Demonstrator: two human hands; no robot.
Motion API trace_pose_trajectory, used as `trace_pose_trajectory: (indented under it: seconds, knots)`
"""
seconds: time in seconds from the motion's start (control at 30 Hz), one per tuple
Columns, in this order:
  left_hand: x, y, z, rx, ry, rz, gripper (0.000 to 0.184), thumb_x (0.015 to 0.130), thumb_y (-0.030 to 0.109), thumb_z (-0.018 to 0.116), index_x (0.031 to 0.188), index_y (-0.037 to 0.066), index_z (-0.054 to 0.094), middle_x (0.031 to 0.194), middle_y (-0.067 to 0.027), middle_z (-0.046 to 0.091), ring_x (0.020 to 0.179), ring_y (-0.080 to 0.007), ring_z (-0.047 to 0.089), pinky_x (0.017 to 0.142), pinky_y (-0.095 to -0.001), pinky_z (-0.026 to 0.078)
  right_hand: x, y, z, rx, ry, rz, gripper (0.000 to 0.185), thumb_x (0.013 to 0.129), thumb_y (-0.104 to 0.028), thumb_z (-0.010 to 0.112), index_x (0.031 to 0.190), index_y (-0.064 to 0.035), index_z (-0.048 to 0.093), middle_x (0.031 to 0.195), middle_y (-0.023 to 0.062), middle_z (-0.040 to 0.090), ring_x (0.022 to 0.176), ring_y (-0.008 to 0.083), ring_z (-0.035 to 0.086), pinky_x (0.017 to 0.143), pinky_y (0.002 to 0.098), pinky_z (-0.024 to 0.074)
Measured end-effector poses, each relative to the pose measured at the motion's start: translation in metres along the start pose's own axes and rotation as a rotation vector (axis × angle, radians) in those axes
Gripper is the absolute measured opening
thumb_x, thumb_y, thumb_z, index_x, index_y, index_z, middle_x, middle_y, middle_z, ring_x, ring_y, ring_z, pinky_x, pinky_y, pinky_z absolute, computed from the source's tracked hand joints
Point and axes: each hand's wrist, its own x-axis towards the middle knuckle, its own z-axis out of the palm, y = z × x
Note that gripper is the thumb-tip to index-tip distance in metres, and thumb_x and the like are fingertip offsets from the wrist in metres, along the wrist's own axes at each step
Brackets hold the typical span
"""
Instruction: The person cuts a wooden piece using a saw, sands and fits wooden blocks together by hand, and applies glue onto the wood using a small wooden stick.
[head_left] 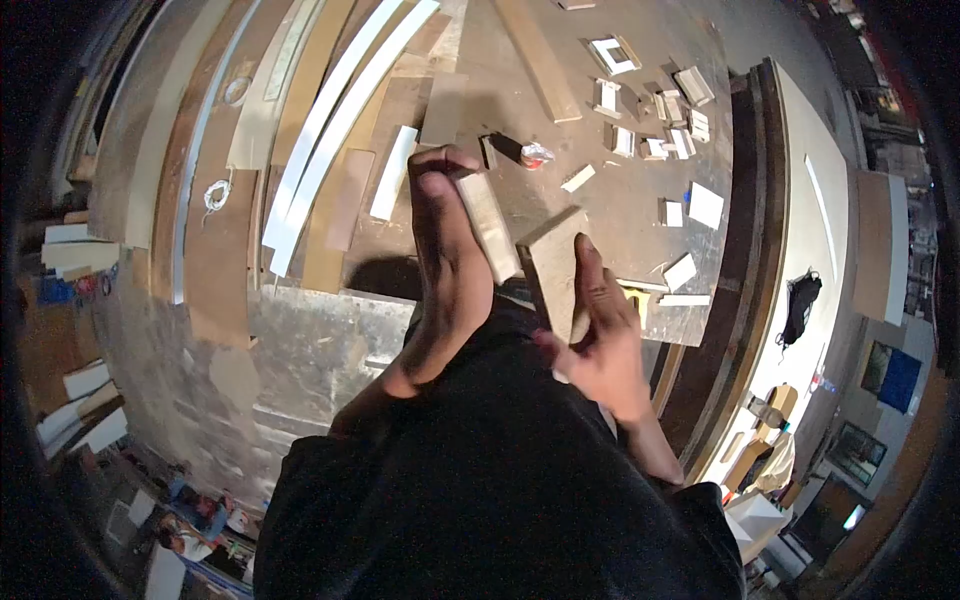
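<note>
Black shirt (500,470) partly hides the table (640,225); left hand (452,245) grips a block (488,230), right hand (607,345) a board (553,265), undersides hidden

No words, labels, brands, numbers or signs can be read anywhere in this view. A small red-and-white item (536,156) on the worktop (645,222) shows patches of colour too small to make out as lettering. Toward the view's right edge, a blue panel (898,382) and a dark framed panel (858,452) are also too small and blurred for any characters to be told.
</note>
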Motion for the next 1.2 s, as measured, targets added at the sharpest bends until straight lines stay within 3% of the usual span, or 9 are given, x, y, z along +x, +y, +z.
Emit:
trace_pose_trajectory:
  seconds: [0.07, 0.27, 0.33, 0.4, 0.47, 0.57, 0.77, 0.97, 1.2]
  knots:
    - [-0.001, -0.005, -0.005, -0.054, 0.024, -0.060, 0.051, 0.108, 0.051, 0.023, 0.115, 0.007, 0.048, 0.102, -0.0051, 0.048, 0.094, -0.0168, 0.048, 0.090, -0.0320, 0.040, -0.001, 0.009, -0.008, -0.156, -0.008, 0.128, 0.093, 0.073, -0.027, 0.081, 0.150, 0.0010, 0.038, 0.095, 0.0174, 0.061, 0.084, 0.0269, 0.064, 0.078, 0.0398, 0.0527]
    - [-0.008, 0.002, 0.008, -0.107, 0.014, -0.130, 0.054, 0.107, 0.054, 0.023, 0.119, 0.008, 0.047, 0.104, -0.0029, 0.048, 0.091, -0.0143, 0.048, 0.086, -0.0293, 0.041, 0.005, -0.015, -0.008, 0.093, 0.216, -0.137, 0.097, 0.072, -0.031, 0.084, 0.148, 0.0069, 0.038, 0.126, 0.0291, 0.059, 0.113, 0.0327, 0.063, 0.095, 0.0368, 0.0491]
    - [-0.006, -0.002, 0.008, 0.036, -0.044, 0.063, 0.056, 0.106, 0.059, 0.024, 0.121, 0.009, 0.046, 0.106, -0.0023, 0.048, 0.090, -0.0136, 0.048, 0.084, -0.0299, 0.042, 0.011, -0.030, -0.004, 0.148, 0.146, -0.063, 0.096, 0.071, -0.030, 0.085, 0.149, 0.0019, 0.041, 0.114, 0.0275, 0.058, 0.102, 0.0318, 0.063, 0.091, 0.0367, 0.0503]
    - [-0.005, 0.006, 0.012, -0.108, -0.051, 0.023, 0.058, 0.104, 0.062, 0.024, 0.121, 0.012, 0.046, 0.107, -0.0014, 0.047, 0.091, -0.0122, 0.049, 0.084, -0.0294, 0.043, 0.010, -0.028, -0.005, 0.116, 0.008, 0.029, 0.094, 0.069, -0.029, 0.086, 0.150, -0.0051, 0.044, 0.099, 0.0226, 0.054, 0.088, 0.0330, 0.062, 0.082, 0.0385, 0.0523]
    - [-0.005, 0.016, 0.012, -0.276, -0.009, -0.109, 0.055, 0.103, 0.064, 0.026, 0.117, 0.016, 0.049, 0.111, -0.0009, 0.049, 0.086, -0.0144, 0.049, 0.073, -0.0281, 0.043, -0.001, -0.003, -0.004, 0.029, 0.051, -0.040, 0.093, 0.069, -0.029, 0.085, 0.150, -0.0052, 0.044, 0.098, 0.0215, 0.055, 0.085, 0.0325, 0.061, 0.079, 0.0392, 0.0524]
    - [-0.005, 0.006, -0.002, -0.539, -0.129, -0.037, 0.051, 0.103, 0.060, 0.034, 0.122, 0.015, 0.049, 0.111, -0.0028, 0.050, 0.088, -0.0168, 0.050, 0.075, -0.0318, 0.044, -0.003, 0.016, -0.010, -0.096, 0.052, -0.002, 0.093, 0.069, -0.027, 0.083, 0.148, 0.0002, 0.044, 0.092, 0.0142, 0.057, 0.081, 0.0270, 0.061, 0.074, 0.0403, 0.0527]
    - [-0.011, 0.022, 0.009, -0.687, -0.065, -0.141, 0.046, 0.103, 0.043, 0.042, 0.134, 0.009, 0.046, 0.118, -0.0108, 0.054, 0.101, -0.0189, 0.056, 0.083, -0.0327, 0.050, 0.003, 0.006, -0.013, 0.130, 0.176, -0.048, 0.097, 0.067, -0.023, 0.084, 0.147, 0.0082, 0.040, 0.112, 0.0208, 0.062, 0.106, 0.0244, 0.063, 0.097, 0.0369, 0.0485]
    - [-0.012, 0.017, 0.006, -0.720, -0.164, -0.089, 0.050, 0.106, 0.047, 0.037, 0.136, 0.009, 0.047, 0.120, -0.0126, 0.058, 0.109, -0.0210, 0.057, 0.089, -0.0352, 0.051, -0.001, 0.007, -0.015, 0.152, 0.240, -0.101, 0.101, 0.065, -0.024, 0.086, 0.148, 0.0080, 0.039, 0.129, 0.0237, 0.059, 0.123, 0.0303, 0.058, 0.106, 0.0377, 0.0427]
    - [-0.021, 0.011, 0.008, -0.886, -0.226, -0.264, 0.053, 0.104, 0.058, 0.036, 0.126, 0.014, 0.053, 0.126, -0.0109, 0.057, 0.109, -0.0196, 0.058, 0.096, -0.0388, 0.049, 0.002, -0.006, -0.005, 0.063, 0.179, -0.318, 0.095, 0.067, -0.035, 0.091, 0.147, -0.0052, 0.048, 0.100, 0.0174, 0.057, 0.081, 0.0283, 0.062, 0.069, 0.0380, 0.0528]
